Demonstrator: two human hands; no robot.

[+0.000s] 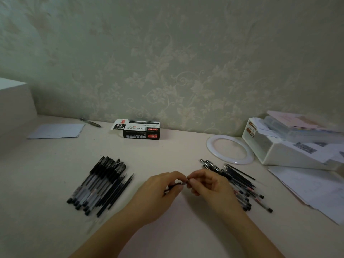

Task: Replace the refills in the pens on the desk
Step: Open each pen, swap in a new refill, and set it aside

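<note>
While my left hand grips the pen barrel and my right hand pinches its tip end above the table, between 2 pen piles, I judge it light, stiff and slick; hold near the joint.

A black-and-white box stands at the back of the bench against floral wallpaper. A white ring lies flat beside a white organiser stacked with papers. A notepad lies far left.
</note>
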